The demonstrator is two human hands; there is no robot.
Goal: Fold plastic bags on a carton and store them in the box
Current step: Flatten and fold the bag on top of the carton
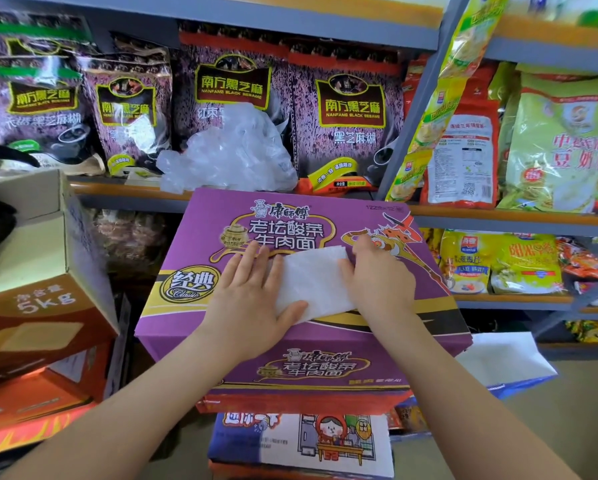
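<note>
Plastic bag [313,282], white folded rectangle, pressed flat on glossy purple carton [200,271]; both hands flat, fingers straight.

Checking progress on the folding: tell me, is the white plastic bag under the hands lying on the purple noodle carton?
Yes, the white plastic bag lies flat on the purple noodle carton, pressed by both hands.

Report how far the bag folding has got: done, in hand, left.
Done: nothing shows as stored; the open box at left reveals no bags from this angle. In hand: one white plastic bag lies flattened into a narrow strip on the purple noodle carton, left hand and right hand pressing its ends. Left: finishing that fold, boxing it, then the crumpled pile of clear bags on the shelf.
</note>
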